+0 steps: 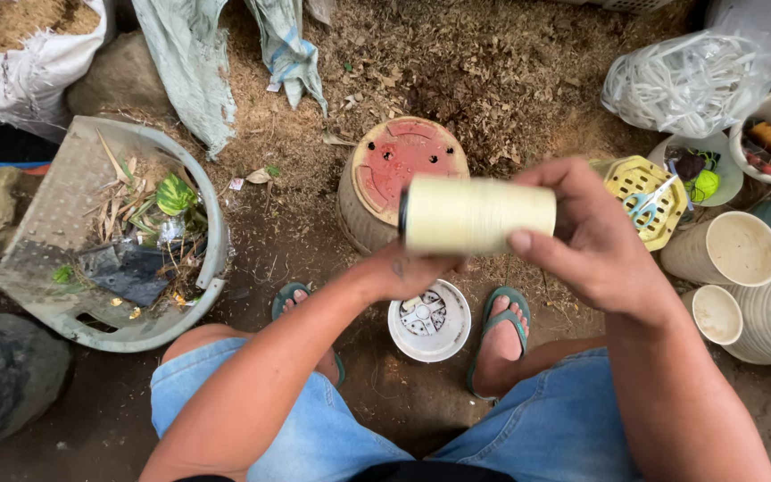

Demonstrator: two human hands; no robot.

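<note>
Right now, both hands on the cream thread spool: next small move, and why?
Probably turn the cream cylindrical thread spool slightly to look for the loose end. The right hand grips one end with its thumb on the winding, the left hand supports it from below, and no free thread end shows. The blue-handled scissors lie unused on the yellow perforated plastic lid.

My arms are bare to the shoulder — no sleeves, no watch. I wear faded blue denim shorts [537, 428] and green flip-flops [503, 308] — toes showing.
</note>
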